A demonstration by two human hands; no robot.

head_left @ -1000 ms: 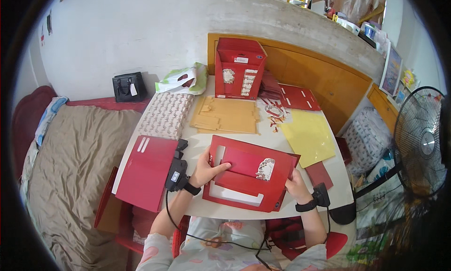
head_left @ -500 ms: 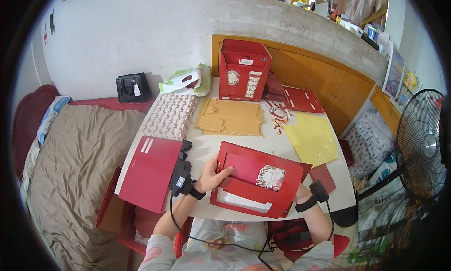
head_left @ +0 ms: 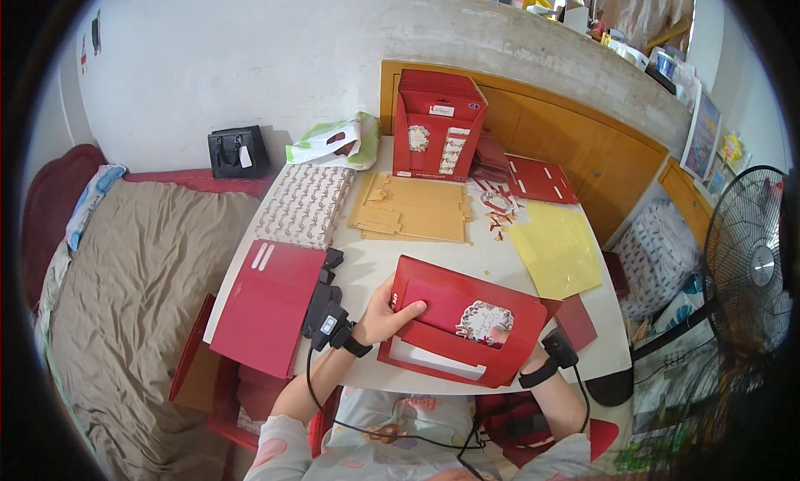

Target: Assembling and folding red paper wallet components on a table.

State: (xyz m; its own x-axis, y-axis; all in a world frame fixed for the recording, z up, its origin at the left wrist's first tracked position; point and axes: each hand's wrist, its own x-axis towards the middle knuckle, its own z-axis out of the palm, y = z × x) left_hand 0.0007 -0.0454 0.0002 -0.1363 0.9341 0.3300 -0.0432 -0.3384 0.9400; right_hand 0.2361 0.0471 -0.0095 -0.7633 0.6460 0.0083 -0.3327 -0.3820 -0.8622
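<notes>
A flat red cardboard packet (head_left: pixel 433 335) is held at the table's near edge, tilted slightly down to the right. It has a white flowery printed patch (head_left: pixel 485 323) and a white slot along its lower left. My left hand (head_left: pixel 385 316) grips its left edge, thumb on the front, other fingers mostly behind. At the lower right edge, my right hand (head_left: pixel 533 363) holds the packet, its fingers largely hidden behind the cardboard. A dark red corner shows beyond the packet's right side. Both wrists wear black straps with cabled devices.
On the table (head_left: pixel 358 268) lie a red sheet (head_left: pixel 271 306), tan card pieces (head_left: pixel 412 210), a patterned stack (head_left: pixel 304 202), a yellow sheet (head_left: pixel 554 248) and cut-out pieces (head_left: pixel 498 204). A red display box (head_left: pixel 437 131) stands behind. A fan (head_left: pixel 758 260) is at right, a bed (head_left: pixel 158 298) at left.
The packet and both hands have shifted very slightly, and my left thumb sits a little farther right. A small scrap now shows on the table above the packet.
</notes>
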